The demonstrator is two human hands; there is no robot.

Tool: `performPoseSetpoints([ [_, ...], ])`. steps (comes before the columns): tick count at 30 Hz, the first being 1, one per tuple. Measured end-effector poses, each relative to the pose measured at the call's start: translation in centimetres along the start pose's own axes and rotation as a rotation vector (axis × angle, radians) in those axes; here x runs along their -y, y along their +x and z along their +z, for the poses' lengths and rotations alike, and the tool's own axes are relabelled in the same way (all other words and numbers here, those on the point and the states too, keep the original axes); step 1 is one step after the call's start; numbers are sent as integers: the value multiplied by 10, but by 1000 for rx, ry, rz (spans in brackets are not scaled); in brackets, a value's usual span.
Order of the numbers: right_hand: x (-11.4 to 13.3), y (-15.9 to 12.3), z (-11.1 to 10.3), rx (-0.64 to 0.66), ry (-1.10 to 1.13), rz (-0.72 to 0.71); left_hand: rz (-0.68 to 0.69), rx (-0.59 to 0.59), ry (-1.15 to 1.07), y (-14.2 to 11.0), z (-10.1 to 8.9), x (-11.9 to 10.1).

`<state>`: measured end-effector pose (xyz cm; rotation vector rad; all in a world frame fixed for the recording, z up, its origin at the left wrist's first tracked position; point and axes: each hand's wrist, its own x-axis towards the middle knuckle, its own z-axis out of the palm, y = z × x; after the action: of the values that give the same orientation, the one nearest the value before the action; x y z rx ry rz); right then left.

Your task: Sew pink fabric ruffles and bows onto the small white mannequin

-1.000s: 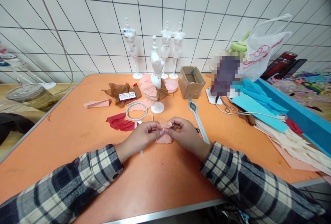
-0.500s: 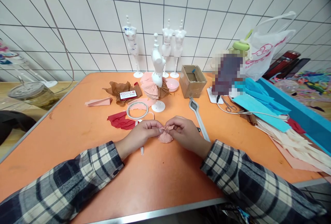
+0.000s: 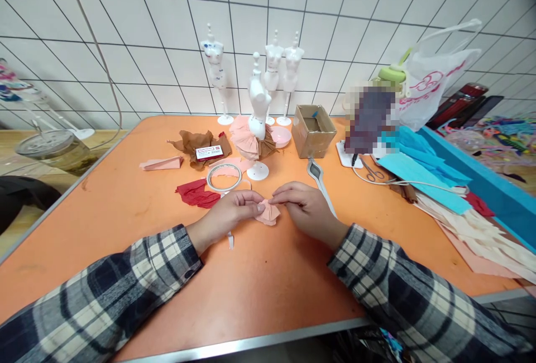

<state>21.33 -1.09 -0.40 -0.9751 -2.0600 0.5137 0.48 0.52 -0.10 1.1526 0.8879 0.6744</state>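
Between finger and thumb, my left hand [image 3: 230,210] pinches a small gathered piece of pink crepe paper [image 3: 269,214], which fans out toward me above the table. My right hand [image 3: 307,206] is just to the right, its fingers stretched toward the paper and the index fingertip at its upper edge. Beyond the hands stands a white mini dress form [image 3: 258,100] with a pink and brown crepe paper skirt [image 3: 245,138] around it. A roll of tape [image 3: 208,178] lies behind my left hand, beside red crepe paper [image 3: 195,194].
More dress forms [image 3: 216,67] stand against the tiled wall. A cardboard box [image 3: 314,139], a pink bowl [image 3: 281,137] and a grey strap-like tool [image 3: 320,178] are farther back. Scissors [image 3: 372,173], blue paper [image 3: 422,176] and cream strips [image 3: 473,229] lie at right.
My right fingers have loosened from their pinch and straightened. The pink paper has turned and spread, showing its pleats, while my left hand keeps hold. The view has shifted slightly.
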Motion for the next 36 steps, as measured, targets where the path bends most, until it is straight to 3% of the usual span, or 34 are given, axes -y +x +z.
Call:
performPoseSetpoints([
  [5, 6, -1, 1, 36, -112, -74, 1, 77, -8, -2, 1, -4],
  [11, 11, -2, 1, 95, -268, -38, -16, 116, 120, 0, 2, -6],
  [14, 13, -2, 1, 47, -147, 45, -28, 103, 141, 1, 1, -4],
  [17, 12, -1, 2, -10, 32, 240, -20, 104, 176, 1, 0, -4],
  [22, 9, 3, 9, 116, 346, 490, 50, 82, 377, 1, -1, 0],
  [32, 8, 6, 10, 85, 484, 592, 189, 0, 670, -6, -1, 4],
  [36, 7, 5, 11, 95, 408, 558, 219, -9, 678, -7, 1, 3],
])
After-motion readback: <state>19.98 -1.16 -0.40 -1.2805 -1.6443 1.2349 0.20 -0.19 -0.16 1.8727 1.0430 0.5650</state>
